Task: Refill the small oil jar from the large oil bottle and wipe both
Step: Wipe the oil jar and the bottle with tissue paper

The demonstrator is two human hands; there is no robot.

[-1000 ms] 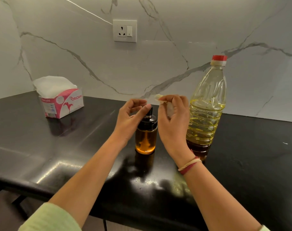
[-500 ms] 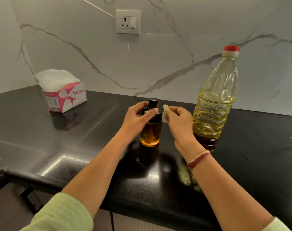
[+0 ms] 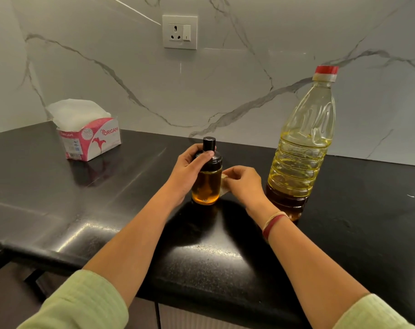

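Observation:
The small oil jar [image 3: 207,184], amber glass with a black lid, stands upright on the black counter [image 3: 59,200]. My left hand [image 3: 190,169] grips it around the black lid. My right hand [image 3: 243,184] pinches a small crumpled tissue [image 3: 224,187] and holds it against the jar's right side, low on the glass. The large oil bottle [image 3: 299,150], clear plastic with a red cap and yellow oil, stands upright just right of my right hand, apart from it.
A pink-and-white tissue box [image 3: 90,138] with tissues sticking out sits at the back left of the counter. A wall socket [image 3: 180,32] is on the marble backsplash. The counter's front edge [image 3: 201,295] runs below my forearms.
My right hand has moved the tissue down from the jar's lid to the lower glass side. My left hand has settled onto the lid. The view has shifted slightly.

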